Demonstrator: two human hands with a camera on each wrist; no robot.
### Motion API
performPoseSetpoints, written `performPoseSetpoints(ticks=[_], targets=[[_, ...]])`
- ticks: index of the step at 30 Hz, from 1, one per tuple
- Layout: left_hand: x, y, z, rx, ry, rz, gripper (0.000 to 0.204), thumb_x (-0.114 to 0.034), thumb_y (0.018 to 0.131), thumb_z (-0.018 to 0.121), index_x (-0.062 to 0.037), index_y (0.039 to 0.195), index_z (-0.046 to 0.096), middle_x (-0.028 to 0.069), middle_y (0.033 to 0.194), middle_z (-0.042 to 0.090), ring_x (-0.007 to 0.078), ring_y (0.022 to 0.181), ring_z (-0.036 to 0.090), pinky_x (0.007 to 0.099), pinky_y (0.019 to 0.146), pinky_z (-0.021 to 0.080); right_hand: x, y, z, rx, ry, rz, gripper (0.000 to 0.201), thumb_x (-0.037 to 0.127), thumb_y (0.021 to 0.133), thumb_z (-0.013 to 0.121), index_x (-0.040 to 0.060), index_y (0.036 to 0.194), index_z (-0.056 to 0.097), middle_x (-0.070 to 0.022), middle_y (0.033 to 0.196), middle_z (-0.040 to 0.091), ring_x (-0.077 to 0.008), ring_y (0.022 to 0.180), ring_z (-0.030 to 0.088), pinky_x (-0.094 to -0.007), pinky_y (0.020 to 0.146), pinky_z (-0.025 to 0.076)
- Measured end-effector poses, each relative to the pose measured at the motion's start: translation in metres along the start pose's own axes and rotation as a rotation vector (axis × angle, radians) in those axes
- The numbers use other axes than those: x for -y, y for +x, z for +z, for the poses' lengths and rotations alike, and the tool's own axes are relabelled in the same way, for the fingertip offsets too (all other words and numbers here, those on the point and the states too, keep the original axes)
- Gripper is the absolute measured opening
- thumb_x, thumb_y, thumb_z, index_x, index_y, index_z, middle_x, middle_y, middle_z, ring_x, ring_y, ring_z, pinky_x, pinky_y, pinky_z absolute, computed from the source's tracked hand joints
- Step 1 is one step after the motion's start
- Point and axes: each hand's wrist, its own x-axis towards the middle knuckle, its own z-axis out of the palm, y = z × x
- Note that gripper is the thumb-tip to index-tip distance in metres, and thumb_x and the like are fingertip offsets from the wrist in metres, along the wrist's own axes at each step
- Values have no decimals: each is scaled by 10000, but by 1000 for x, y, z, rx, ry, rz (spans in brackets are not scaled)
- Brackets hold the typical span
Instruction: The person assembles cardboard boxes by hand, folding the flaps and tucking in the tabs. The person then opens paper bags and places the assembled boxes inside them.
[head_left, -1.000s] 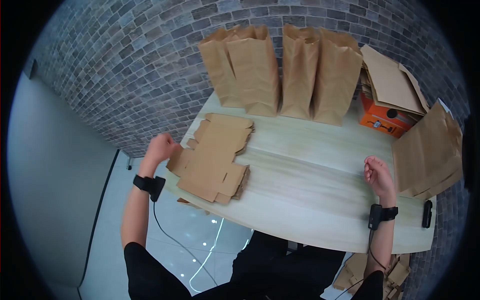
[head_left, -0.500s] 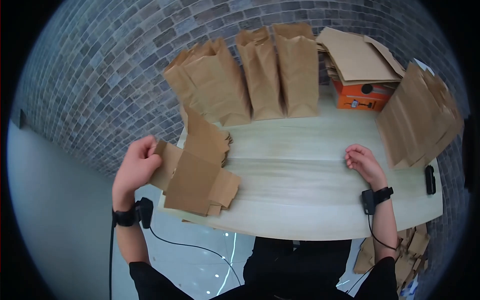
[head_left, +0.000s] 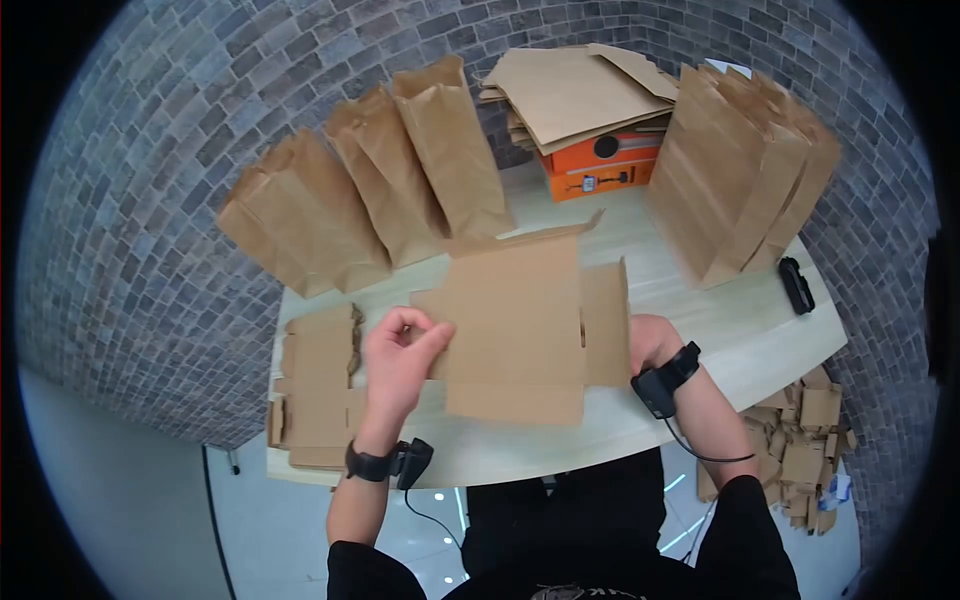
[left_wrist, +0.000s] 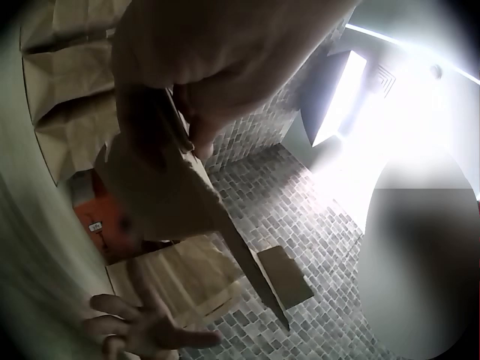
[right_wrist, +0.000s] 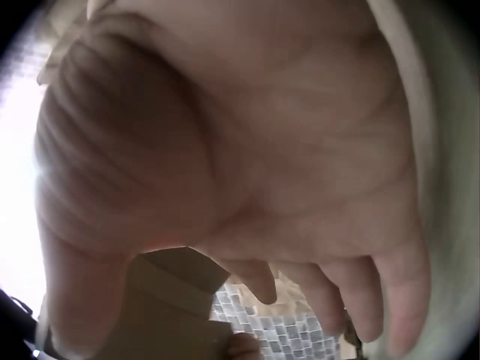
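A flat, die-cut cardboard box blank (head_left: 515, 325) is held up over the middle of the table. My left hand (head_left: 398, 365) pinches its left flap between thumb and fingers; in the left wrist view the sheet appears nearly edge-on. Beside the right flap is my right hand (head_left: 652, 342), partly hidden behind it in the head view. The right wrist view shows the right palm (right_wrist: 277, 150) with fingers extended and the thumb spread away. More cardboard blanks (head_left: 318, 375) lie stacked at the table's left end.
Brown paper bags (head_left: 310, 215) stand along the back left, and more bags (head_left: 735, 175) at the right. Between them, cardboard sheets (head_left: 580, 90) rest on an orange box (head_left: 600, 180). A black object (head_left: 796, 286) lies near the right edge. Cardboard pieces (head_left: 800, 440) are heaped below the table.
My left hand has lifted a blank off the left stack and carried it rightward, in front of my body. The right hand has come up to its right flap. The head view has turned right.
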Motion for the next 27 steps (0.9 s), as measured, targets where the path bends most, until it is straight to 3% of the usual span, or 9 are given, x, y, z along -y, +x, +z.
performPoseSetpoints(ticks=[3, 5, 6, 8, 10, 14, 19, 23, 27], targets=[[29, -4, 31, 39, -107, -16, 245, 66, 838, 678, -47, 992, 524, 45, 974, 594, 111, 819, 646, 243, 686, 549, -12, -6, -26, 33, 115, -170, 925, 308, 731, 875, 11, 1456, 384, -102, 1447, 478, -216, 1311, 471, -392, 1071, 399], [48, -2, 42, 4, -198, -4, 299, 97, 828, 655, -23, 1052, 499, 82, 1056, 586, 147, 899, 665, 276, 703, 576, 0, -2, -22, -284, 188, 6, 809, 225, 791, 808, 8, 1448, 389, -113, 1414, 502, -220, 1264, 522, -377, 1039, 446], [50, 0, 46, -3, -209, -108, 321, 94, 834, 639, -30, 1095, 500, 90, 1099, 588, 156, 928, 655, 287, 744, 569, 2, 4, -21, -279, 187, 19, 809, 225, 791, 808, 8, 1448, 389, -113, 1414, 502, -220, 1264, 522, -377, 1039, 446], [63, 8, 43, -21, -223, -220, 346, 91, 841, 624, -38, 1138, 500, 98, 1141, 589, 165, 957, 645, 298, 786, 561, 2, 20, -18, -519, -14, 124, 682, 90, 816, 665, -2, 1434, 393, -118, 1365, 531, -216, 1213, 561, -358, 1006, 483], [85, 18, 38, 282, -397, -370, 522, 52, 872, 568, -68, 1353, 404, 102, 1232, 583, 189, 1033, 635, 344, 916, 530, -5, 26, -26, -535, 30, 117, 680, 39, 790, 606, -3, 1433, 387, -116, 1349, 537, -214, 1210, 561, -355, 1006, 483], [98, 11, 46, 392, -499, -584, 686, 33, 888, 510, -121, 1503, 248, 103, 1340, 532, 206, 1160, 580, 373, 1018, 467, -2, 35, -18, -581, 26, 16, 719, -45, 738, 483, 6, 1442, 351, -111, 1313, 548, -210, 1195, 565, -354, 1005, 484], [79, 6, 48, 378, -521, -324, 793, 119, 846, 404, -120, 1556, 143, 128, 1489, 364, 219, 1317, 433, 335, 1053, 395, 0, 50, 2, -704, -10, -106, 748, -89, 737, 466, 55, 1459, 335, -108, 1282, 557, -206, 1178, 574, -344, 996, 489], [76, 9, 41, 335, -468, -395, 781, 127, 836, 394, -105, 1538, 143, 142, 1448, 384, 213, 1297, 423, 321, 1054, 373, -4, 54, 7, -806, -4, -128, 687, -135, 751, 448, 77, 1402, 399, -100, 1231, 591, -195, 1107, 615, -334, 947, 518], [88, 11, 44, 317, -416, -284, 689, 127, 839, 381, -98, 1470, 222, 141, 1364, 422, 198, 1256, 427, 310, 1037, 371, -14, 53, 1, -823, 10, -180, 561, -120, 792, 478, 64, 1322, 469, -103, 1203, 614, -189, 1059, 637, -337, 911, 536]])
